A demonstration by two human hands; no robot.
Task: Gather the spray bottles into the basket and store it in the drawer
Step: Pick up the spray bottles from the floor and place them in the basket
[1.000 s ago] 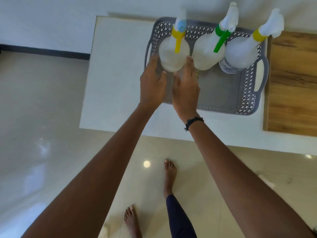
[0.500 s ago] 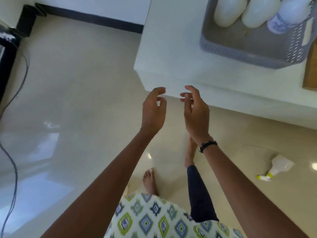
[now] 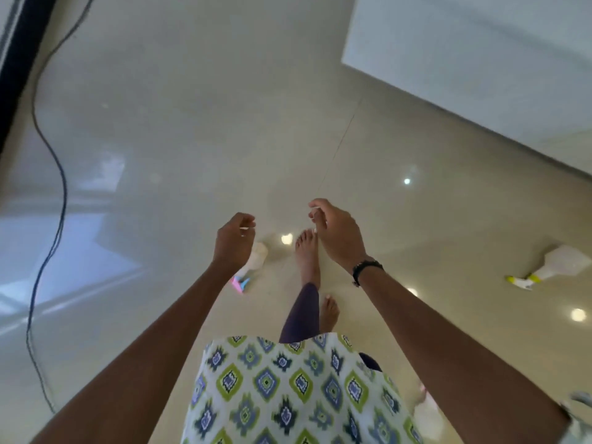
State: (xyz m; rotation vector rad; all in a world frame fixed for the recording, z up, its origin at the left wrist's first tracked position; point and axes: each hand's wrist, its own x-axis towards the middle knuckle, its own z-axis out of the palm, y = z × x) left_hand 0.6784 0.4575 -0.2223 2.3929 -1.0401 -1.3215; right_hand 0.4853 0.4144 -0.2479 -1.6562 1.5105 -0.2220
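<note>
Head view looks down on a glossy tiled floor (image 3: pixel 192 139), a white cabinet corner (image 3: pixel 480 59) at upper right, then 2 spray bottles lying on their sides: a yellow-nozzled bottle (image 3: pixel 557 262) well to the right and a pink-triggered bottle (image 3: pixel 254 261) partly behind the left hand (image 3: pixel 232 243). Left hand and right hand (image 3: pixel 336 235) both hang loosely curled, holding nothing. Each bottle looks light, stiff, smooth plastic, likely best taken around the narrow neck below the trigger.
</note>
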